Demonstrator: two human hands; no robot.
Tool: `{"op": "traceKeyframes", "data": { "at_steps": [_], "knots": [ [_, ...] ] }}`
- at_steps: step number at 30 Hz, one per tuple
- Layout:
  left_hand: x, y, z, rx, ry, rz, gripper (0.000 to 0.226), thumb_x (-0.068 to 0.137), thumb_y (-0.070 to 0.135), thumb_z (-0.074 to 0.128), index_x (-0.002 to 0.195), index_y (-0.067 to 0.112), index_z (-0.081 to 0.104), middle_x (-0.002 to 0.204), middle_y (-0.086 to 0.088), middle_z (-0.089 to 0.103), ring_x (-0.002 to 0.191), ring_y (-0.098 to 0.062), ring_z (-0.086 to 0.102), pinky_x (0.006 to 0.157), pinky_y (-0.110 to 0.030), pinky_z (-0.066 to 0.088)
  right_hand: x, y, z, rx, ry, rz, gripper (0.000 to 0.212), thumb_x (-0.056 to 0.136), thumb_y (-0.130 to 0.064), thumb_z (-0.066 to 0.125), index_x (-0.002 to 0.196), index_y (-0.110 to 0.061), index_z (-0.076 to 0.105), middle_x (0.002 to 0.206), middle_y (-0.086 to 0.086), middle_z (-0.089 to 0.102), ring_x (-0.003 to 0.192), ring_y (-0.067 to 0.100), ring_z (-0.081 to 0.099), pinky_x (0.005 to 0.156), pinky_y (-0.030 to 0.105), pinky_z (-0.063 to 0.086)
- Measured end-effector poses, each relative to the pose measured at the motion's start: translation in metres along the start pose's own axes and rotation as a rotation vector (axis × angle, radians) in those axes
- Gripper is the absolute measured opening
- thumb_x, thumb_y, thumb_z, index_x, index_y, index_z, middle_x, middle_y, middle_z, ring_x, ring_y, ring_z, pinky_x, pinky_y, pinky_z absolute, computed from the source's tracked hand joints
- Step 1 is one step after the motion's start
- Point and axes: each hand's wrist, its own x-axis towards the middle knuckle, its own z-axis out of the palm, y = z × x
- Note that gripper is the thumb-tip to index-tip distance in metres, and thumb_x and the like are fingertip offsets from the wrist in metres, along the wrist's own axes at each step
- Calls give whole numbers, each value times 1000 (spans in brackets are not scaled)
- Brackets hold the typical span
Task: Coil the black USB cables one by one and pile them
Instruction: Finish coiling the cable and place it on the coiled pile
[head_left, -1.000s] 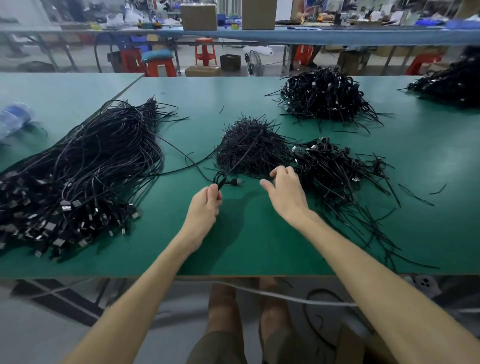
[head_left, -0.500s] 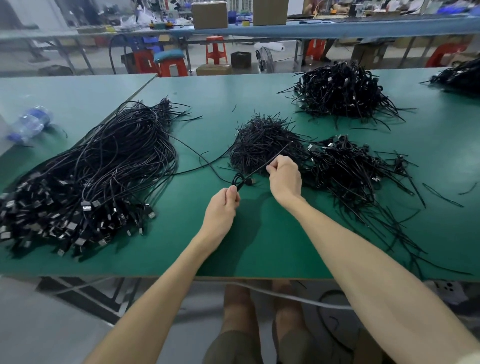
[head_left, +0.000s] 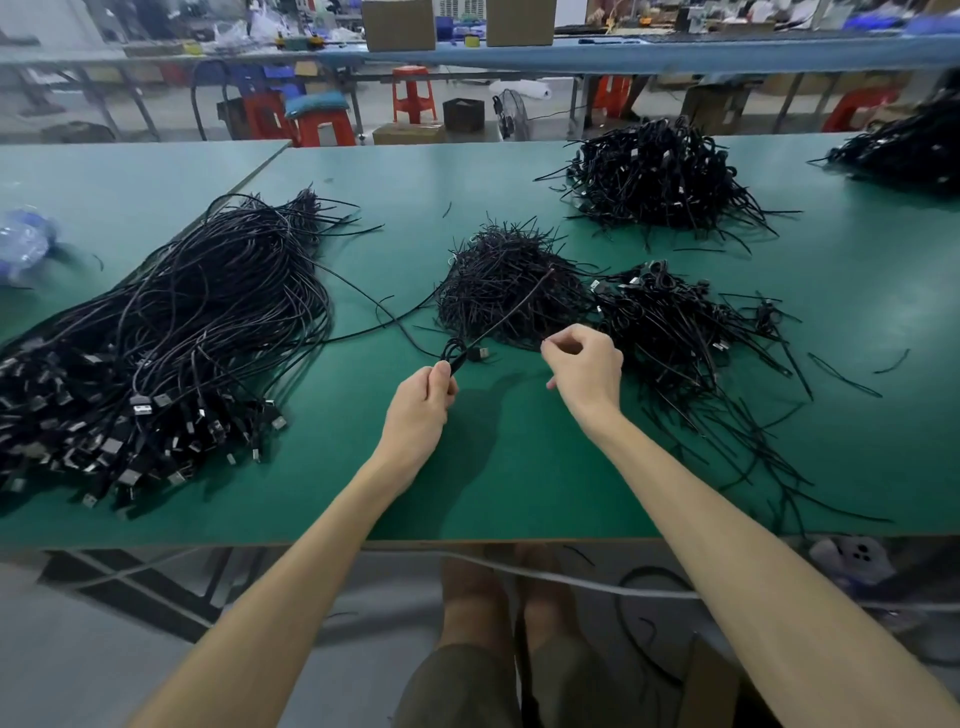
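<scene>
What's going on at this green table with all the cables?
A person is coiling black USB cables. The left hand grips a small coiled cable above the green table; the right hand hovers beside it, fingers curled, holding nothing I can make out. Loose cables lie left, coiled ones right.

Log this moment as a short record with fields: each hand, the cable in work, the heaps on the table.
left hand: grips a small coil of black cable; USB plug pokes out to the right
right hand: fingers curled, apart from the coil; cannot tell if it pinches anything
loose cables: big heap at the left of the green table
short strands: heap behind the hands
coiled cables: pile right of the strands; larger pile farther back
</scene>
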Motion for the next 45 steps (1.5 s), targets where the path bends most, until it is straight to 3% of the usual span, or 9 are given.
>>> {"op": "traceKeyframes", "data": {
  "at_steps": [6,10,17,20,30,38,45],
  "knots": [
    [0,0,-1,-13,2,6,42,110,37,35,81,15,55,64,8,42,55,-12,34,54,-30,29,-15,-4,-4,57,-29,5,11,89,-20,70,79,-21,72,78,-12,70,55,9,63,54,14,45],
    [0,-1,-1,8,25,3,43,110,37,35,78,15,55,65,7,45,56,-13,37,56,-32,32,-36,-7,-2,142,-81,-33,11,89,-21,72,79,-19,72,81,-9,71,49,6,60,50,8,42],
    [3,2,3,100,67,-9,44,109,38,36,76,17,57,71,1,57,63,-18,47,65,-39,42,-73,-10,14,365,-118,-101,12,89,-24,76,82,-16,72,85,-1,71,54,17,61,60,36,54],
    [1,1,3,137,34,19,43,108,40,36,76,19,56,73,3,58,64,-17,48,68,-40,43,-74,-8,20,350,-147,-59,12,89,-24,77,83,-14,73,86,0,72,55,16,61,65,39,55],
    [-8,3,-2,89,-89,123,39,110,37,37,77,22,52,70,9,50,63,-12,42,68,-34,37,-75,-7,21,273,-146,-55,8,88,-23,77,84,-18,73,87,1,72,57,19,64,61,27,54],
    [-11,7,-2,48,-99,147,42,110,37,37,75,18,49,66,10,45,62,-13,38,65,-34,34,-75,-5,22,234,-208,-75,8,86,-22,79,82,-18,73,85,-3,71,55,10,61,59,18,48],
    [-10,7,-2,-8,-111,120,42,109,38,39,73,18,48,60,13,41,58,-11,34,59,-28,31,-74,-3,22,208,-254,-100,9,85,-21,79,80,-21,72,81,-4,68,61,11,59,63,24,48]
  ]
}}
